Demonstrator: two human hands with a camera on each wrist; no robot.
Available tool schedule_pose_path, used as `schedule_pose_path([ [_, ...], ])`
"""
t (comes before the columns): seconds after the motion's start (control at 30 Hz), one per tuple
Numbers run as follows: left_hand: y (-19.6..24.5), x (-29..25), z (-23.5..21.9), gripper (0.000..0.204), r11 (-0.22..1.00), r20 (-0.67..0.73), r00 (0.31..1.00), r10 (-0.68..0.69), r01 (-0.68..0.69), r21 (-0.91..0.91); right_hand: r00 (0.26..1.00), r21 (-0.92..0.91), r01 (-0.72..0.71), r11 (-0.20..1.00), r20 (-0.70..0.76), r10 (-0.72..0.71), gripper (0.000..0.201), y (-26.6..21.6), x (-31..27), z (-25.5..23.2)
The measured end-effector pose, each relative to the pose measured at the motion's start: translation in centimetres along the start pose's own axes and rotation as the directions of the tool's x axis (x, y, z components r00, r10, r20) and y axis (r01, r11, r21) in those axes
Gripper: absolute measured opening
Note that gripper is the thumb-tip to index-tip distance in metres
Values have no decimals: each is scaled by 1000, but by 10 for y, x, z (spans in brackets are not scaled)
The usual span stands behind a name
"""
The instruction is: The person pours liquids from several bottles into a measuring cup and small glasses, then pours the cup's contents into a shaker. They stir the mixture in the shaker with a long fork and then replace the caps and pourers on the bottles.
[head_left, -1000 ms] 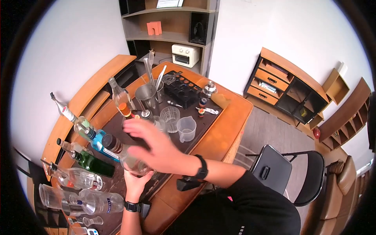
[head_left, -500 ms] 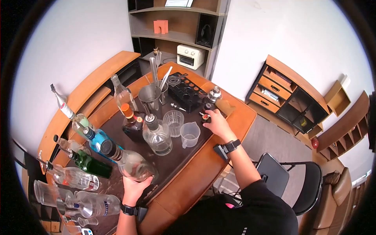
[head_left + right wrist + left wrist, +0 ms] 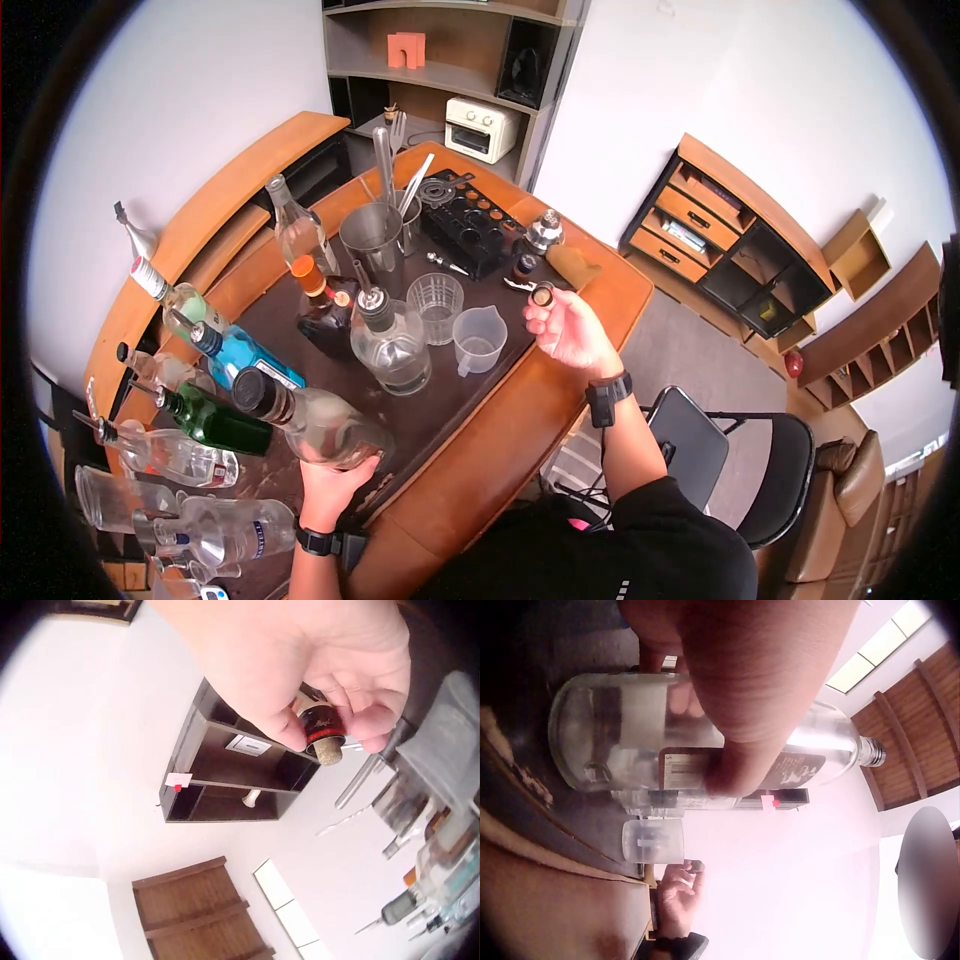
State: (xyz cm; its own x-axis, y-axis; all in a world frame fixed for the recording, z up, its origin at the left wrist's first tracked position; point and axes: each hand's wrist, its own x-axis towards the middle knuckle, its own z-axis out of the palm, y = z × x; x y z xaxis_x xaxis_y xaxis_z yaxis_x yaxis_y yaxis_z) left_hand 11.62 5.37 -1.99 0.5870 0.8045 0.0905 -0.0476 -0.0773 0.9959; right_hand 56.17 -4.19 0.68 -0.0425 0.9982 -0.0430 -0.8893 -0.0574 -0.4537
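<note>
My left hand [image 3: 334,488] grips the lower part of a clear glass bottle [image 3: 330,428] with a black top; in the left wrist view the thumb lies across the label of this bottle [image 3: 697,735]. My right hand [image 3: 575,335] is raised above the table's right edge, pinching a small dark stopper [image 3: 542,295]. In the right wrist view the stopper [image 3: 322,727] shows a black and red cap with a cork end, held between thumb and fingers. A plastic measuring jug [image 3: 480,340] and a ribbed glass [image 3: 436,308] are between the hands, beside a bottle with a pourer [image 3: 392,345].
Several bottles stand along the left side, among them a blue one [image 3: 245,355] and a green one [image 3: 215,420]. Metal tins [image 3: 372,240], a black tray [image 3: 465,235] and a small dark bottle [image 3: 524,267] are at the back. Chairs [image 3: 685,440] are at the right.
My right hand has moved from over the left bottle to the table's right side, taken hold of the stopper and lifted it, palm turned up. My left hand still grips the bottle.
</note>
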Motion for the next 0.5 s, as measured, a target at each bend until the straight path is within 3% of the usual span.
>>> schedule_pose_path([
  [0.17, 1, -1, -1, 83, 999, -20, 999, -35, 36, 30, 998, 0, 56, 998, -37, -56, 22, 18, -16, 29],
  [0.23, -4, 0, -3, 87, 997, -6, 1000, -11, 12, 78, 981, -279, 173, 944, -38, -191, 18, 25, -20, 48],
  [0.3, -6, -2, -3, 92, 991, -3, 1000, 10, -10, 132, 987, -315, 149, 937, -14, -162, 20, 27, -26, 65],
  [0.37, -2, -6, 8, 90, 997, -214, 975, 65, -74, -37, 989, -454, 134, 881, 115, -91, 24, 30, -31, 82],
  [0.4, 11, -8, 18, 99, 976, -330, 928, 174, -206, -64, 995, -498, 94, 862, 30, -91, 44, 37, -34, 94],
  [0.43, 11, -4, 17, 85, 910, -417, 819, 395, -411, 56, 996, -491, 90, 867, 39, -81, 44, 44, -36, 99],
  [0.5, 24, -6, 6, 70, 704, -370, 600, 710, -588, 398, 999, -451, 1, 893, 46, 22, 44, 59, -39, 109],
])
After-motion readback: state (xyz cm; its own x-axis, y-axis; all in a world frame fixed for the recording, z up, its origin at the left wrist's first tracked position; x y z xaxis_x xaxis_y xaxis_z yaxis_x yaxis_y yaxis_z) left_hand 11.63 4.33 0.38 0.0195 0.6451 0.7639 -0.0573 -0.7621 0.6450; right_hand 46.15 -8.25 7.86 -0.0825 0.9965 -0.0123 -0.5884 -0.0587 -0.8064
